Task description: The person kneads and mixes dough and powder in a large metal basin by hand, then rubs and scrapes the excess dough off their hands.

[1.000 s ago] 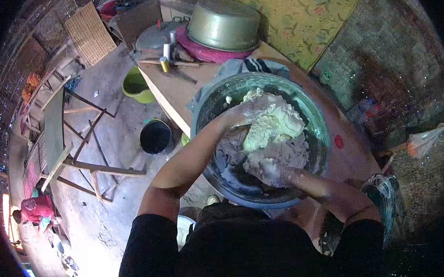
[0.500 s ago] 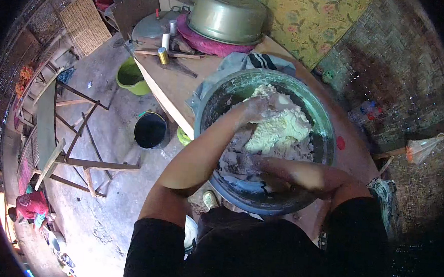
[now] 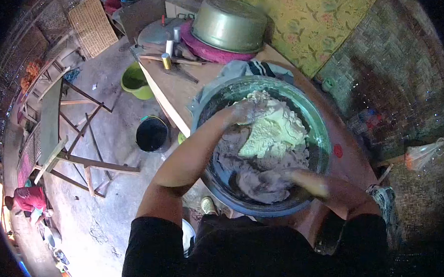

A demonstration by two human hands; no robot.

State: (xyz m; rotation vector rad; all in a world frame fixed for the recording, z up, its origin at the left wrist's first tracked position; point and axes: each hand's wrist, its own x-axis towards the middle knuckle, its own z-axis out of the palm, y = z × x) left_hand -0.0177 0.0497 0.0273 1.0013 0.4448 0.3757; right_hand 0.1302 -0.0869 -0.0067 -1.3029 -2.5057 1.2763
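Observation:
A wide basin point(image 3: 324, 139) holds a large lump of pale, floury dough point(image 3: 272, 133), with greyer, shaded dough around its near side. My left hand point(image 3: 241, 112), coated with dough, rests against the far left part of the lump; its fingers blend into the mass. Low in the basin, on the near right, my right hand point(image 3: 282, 178) touches the greyish dough. Motion blur and the coating hide how its fingers are held. Beneath the basin's far side lies a grey cloth point(image 3: 235, 69) with dark stripes.
The basin stands on a wooden table point(image 3: 160, 77). Behind it, a large metal pot point(image 3: 230, 23) sits on a pink round item point(image 3: 202, 43). A gold can point(image 3: 166, 61) stands nearby. On the floor are a green bucket point(image 3: 138, 86), a black bucket point(image 3: 152, 135) and a wooden frame point(image 3: 97, 166). A person point(image 3: 30, 198) crouches far left.
My right hand has drawn back toward the near right side of the basin, uncovering greyish dough. My left hand has shifted slightly left and down in view. The whole view has moved a little.

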